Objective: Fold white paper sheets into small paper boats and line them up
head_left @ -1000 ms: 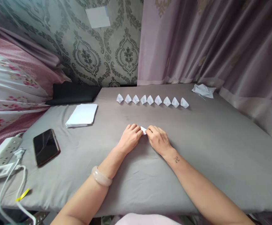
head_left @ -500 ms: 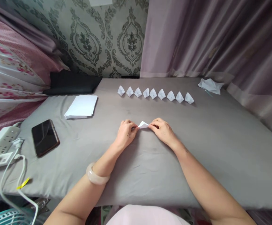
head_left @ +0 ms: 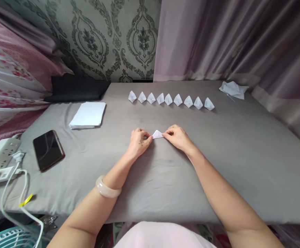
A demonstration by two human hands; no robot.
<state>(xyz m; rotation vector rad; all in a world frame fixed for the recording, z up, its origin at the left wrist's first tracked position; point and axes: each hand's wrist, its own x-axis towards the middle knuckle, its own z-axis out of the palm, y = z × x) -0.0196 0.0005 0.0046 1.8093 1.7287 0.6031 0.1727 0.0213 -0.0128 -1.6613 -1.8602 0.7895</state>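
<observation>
A small folded white paper (head_left: 157,134), peaked like a triangle, is stretched between my two hands above the grey cloth in the middle of the table. My left hand (head_left: 139,140) pinches its left corner between thumb and fingers. On the other side, my right hand (head_left: 177,136) pinches the right corner the same way. Farther back, several folded paper boats (head_left: 178,100) stand in a row running left to right, spaced slightly apart.
Left of the row lies a stack of white paper (head_left: 88,114). A phone (head_left: 48,150) rests nearer, beside a power strip (head_left: 1,158) with white cables. Loose crumpled papers (head_left: 234,89) lie at the far right. A black cloth (head_left: 79,90) covers the back left corner.
Both hands still hold the folded paper by its corners, and its peak now looks flatter and broader. The whole view has shifted slightly.
</observation>
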